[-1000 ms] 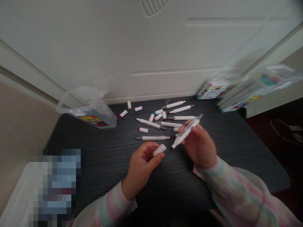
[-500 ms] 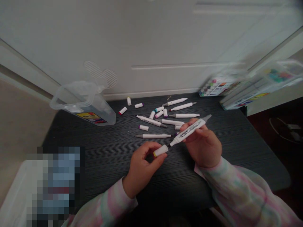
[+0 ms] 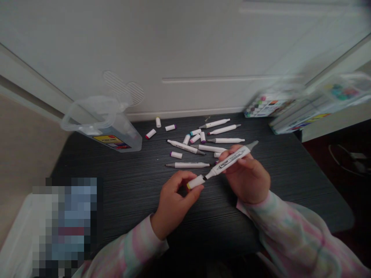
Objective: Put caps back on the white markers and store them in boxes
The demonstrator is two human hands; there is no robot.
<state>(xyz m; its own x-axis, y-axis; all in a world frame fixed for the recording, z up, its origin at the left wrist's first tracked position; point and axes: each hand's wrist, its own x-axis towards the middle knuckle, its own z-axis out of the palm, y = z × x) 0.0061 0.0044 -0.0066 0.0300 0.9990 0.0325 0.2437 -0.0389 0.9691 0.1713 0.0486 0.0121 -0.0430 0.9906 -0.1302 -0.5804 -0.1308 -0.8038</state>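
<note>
The left hand (image 3: 175, 199) is pinching a yellow-ended white cap (image 3: 196, 181), its mouth facing two o'clock. At three o'clock from that cap, the right hand (image 3: 251, 177) is gripping a white marker (image 3: 230, 161), whose dark nib (image 3: 205, 178) is pointing towards eight o'clock and sitting right at the mouth; whether it is entering, I cannot tell. Joining these two well is probably a matter of lining cap and barrel up on one axis, holding the cap steady while easing the marker straight in, and sparing the nib from scraping the rim. Towards twelve, on the dark counter (image 3: 136, 185), a loose marker (image 3: 189, 165) is lying crosswise; beyond it, short caps (image 3: 176, 155) and more markers (image 3: 222, 129) are lying scattered. A clear container (image 3: 130, 133) is standing at ten, a clear case (image 3: 301, 114) at two, and, farther back, a marker pack (image 3: 268, 104) between one and two.
</note>
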